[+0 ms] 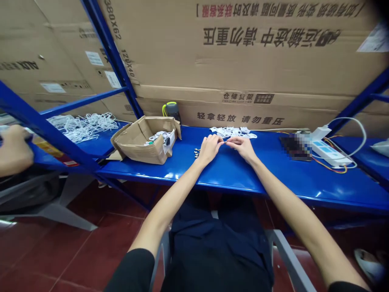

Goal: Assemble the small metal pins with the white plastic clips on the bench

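Note:
Over the blue shelf top [231,170], my left hand [209,149] and my right hand [242,148] meet with fingertips almost touching. Both are closed in a pinch around something small and thin between them, too tiny to name. Just left of my left hand lie several small brass-coloured metal pieces [197,153], partly hidden by it. Beyond my fingers a loose pile of small white plastic parts [232,132] is spread along the back of the shelf.
An open cardboard box [136,144] with small parts stands at left, a dark cylinder with a yellow-green strap [172,110] behind it. A white power strip [330,153] with cables lies right. Blue posts frame both sides. White cords [85,125] and a co-worker's hand [15,150] are far left.

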A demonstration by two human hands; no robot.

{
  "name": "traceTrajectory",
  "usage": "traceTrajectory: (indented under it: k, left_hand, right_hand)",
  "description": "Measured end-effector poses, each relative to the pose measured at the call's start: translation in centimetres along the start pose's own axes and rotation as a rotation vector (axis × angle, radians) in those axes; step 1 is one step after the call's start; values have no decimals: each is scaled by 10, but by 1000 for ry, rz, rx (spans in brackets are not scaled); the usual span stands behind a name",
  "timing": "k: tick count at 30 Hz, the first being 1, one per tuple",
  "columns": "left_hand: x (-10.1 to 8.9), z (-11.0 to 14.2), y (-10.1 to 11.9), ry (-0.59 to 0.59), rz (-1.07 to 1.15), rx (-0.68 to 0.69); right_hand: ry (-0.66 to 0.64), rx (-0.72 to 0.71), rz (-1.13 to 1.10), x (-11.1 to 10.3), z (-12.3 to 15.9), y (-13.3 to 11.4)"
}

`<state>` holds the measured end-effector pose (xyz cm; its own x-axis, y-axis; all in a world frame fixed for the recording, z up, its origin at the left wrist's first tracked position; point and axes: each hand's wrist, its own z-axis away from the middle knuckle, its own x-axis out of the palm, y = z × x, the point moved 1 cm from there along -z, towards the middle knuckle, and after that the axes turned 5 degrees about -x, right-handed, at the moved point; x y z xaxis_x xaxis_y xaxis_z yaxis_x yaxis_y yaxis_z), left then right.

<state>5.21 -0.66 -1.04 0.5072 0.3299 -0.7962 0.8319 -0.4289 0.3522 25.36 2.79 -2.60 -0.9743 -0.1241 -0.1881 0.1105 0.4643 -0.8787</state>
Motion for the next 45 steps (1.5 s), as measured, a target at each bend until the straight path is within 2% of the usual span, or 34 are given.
traceTrajectory:
  k: [7, 14, 23, 45]
  left_hand:
    - [4, -1, 0, -39, 160, 15]
    - [9, -8, -5, -44, 361, -28]
    - [11, -11, -6, -75, 588, -100]
    - [16, -15, -12, -68, 700, -145]
  right_hand:
    - [18, 10, -38, -6, 5, -3]
    - [-22, -20, -44, -3, 7, -11]
    - [-21, -20, -35, -4, 7, -10]
    - [-44, -33, -79, -4, 7, -16]
